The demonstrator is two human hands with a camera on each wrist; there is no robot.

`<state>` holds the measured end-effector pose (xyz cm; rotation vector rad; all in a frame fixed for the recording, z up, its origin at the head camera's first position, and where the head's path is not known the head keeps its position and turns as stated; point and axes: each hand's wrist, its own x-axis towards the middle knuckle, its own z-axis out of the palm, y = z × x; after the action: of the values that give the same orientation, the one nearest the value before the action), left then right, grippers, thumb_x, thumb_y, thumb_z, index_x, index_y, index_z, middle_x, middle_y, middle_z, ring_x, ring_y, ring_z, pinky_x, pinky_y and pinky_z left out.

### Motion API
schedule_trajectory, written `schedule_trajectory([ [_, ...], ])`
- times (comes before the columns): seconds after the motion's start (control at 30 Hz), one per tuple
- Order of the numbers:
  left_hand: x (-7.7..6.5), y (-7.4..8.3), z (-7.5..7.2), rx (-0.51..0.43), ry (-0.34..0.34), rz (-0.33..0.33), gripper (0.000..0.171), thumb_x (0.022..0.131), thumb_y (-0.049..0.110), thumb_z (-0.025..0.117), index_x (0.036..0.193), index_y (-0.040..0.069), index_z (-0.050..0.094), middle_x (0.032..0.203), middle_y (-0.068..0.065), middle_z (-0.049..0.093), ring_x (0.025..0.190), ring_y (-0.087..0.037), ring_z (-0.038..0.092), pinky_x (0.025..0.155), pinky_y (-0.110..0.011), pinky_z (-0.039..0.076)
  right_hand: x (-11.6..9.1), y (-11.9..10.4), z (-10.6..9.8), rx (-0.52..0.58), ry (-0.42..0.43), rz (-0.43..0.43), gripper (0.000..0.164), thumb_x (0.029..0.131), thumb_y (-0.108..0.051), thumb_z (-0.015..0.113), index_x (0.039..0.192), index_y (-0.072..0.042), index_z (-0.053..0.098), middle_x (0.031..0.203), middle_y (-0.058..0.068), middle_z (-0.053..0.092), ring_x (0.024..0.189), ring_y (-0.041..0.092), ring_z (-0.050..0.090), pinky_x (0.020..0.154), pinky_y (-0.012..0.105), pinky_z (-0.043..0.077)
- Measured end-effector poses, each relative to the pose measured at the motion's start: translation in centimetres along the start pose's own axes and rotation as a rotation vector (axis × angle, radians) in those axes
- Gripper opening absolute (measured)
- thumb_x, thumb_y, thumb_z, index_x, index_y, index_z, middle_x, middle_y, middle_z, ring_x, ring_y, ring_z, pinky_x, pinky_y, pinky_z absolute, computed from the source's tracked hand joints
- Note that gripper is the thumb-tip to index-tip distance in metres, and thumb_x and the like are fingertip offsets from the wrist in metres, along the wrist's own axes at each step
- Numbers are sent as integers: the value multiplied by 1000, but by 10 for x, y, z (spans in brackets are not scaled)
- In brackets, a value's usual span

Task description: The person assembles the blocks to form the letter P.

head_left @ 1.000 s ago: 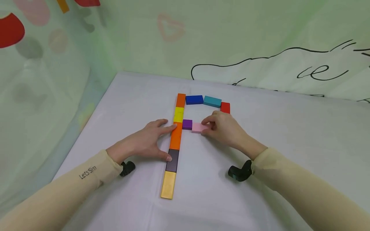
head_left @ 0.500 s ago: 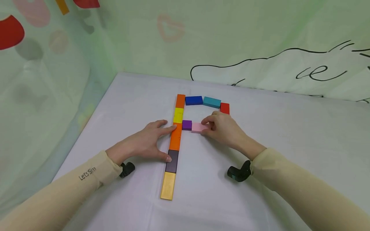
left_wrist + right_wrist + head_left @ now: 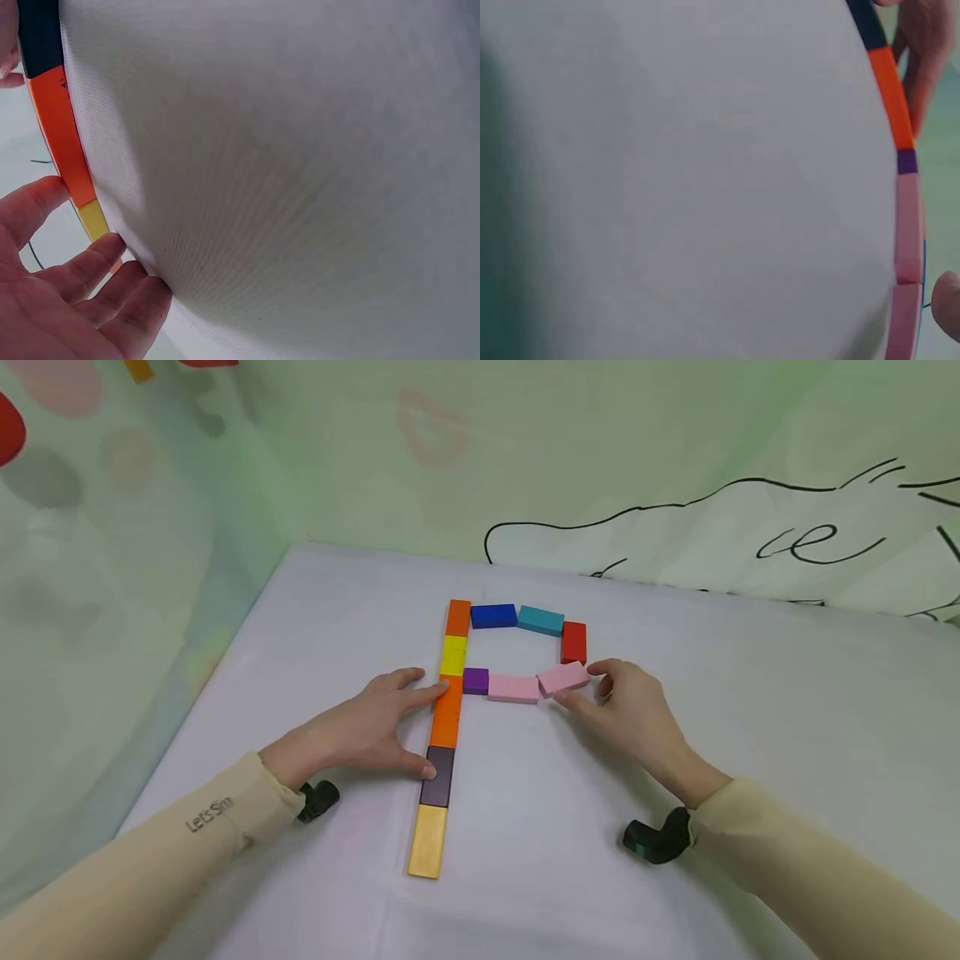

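In the head view, several coloured blocks form a P shape. My left hand (image 3: 367,722) lies spread beside its upright column, index fingertip on the long orange block (image 3: 447,714) and thumb on the dark grey block (image 3: 437,775). At the lower right of the loop, my right hand (image 3: 633,710) holds a tilted pink block (image 3: 564,677) between thumb and index finger. That block meets another pink block (image 3: 513,688), beside a small purple block (image 3: 476,681). Just above the tilted one is a red block (image 3: 573,642). The right wrist view shows only one fingertip of this hand.
Yellow (image 3: 453,655) and short orange (image 3: 458,617) blocks top the column; a tan block (image 3: 428,841) ends it. Blue (image 3: 494,616) and teal (image 3: 541,619) blocks form the loop's top. A white cloth (image 3: 540,843) covers the table, with a printed curtain (image 3: 600,443) behind.
My right hand has moved right, from the left pink block to the tilted pink block, uncovering both pink blocks and more of the red one. The left hand stays on the column.
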<state>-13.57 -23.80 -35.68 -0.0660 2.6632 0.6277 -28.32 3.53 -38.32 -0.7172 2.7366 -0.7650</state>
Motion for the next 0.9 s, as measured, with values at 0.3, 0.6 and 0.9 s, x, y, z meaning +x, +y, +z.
schedule_trajectory([
  [0.3,0,-3,3,-12,7,4,97,80,41,86,161,22,36,170,-17,19,154,-41,23,119,-60,36,4,-8,11,-72,3,84,82,88,-52,74,137,9,52,108,22,59,96,31,55,77,40,54],
  [0.6,1,-2,3,-13,7,11,97,80,40,86,160,21,36,170,-18,19,155,-41,23,120,-60,35,3,-9,14,-90,2,77,79,88,-48,74,137,10,53,114,23,60,93,29,54,72,35,51],
  [0.9,0,-1,2,-3,10,21,97,80,40,86,160,20,36,169,-19,20,154,-42,24,120,-60,35,3,-9,12,-112,8,71,76,89,-44,74,138,10,52,109,23,60,92,30,55,72,36,53],
])
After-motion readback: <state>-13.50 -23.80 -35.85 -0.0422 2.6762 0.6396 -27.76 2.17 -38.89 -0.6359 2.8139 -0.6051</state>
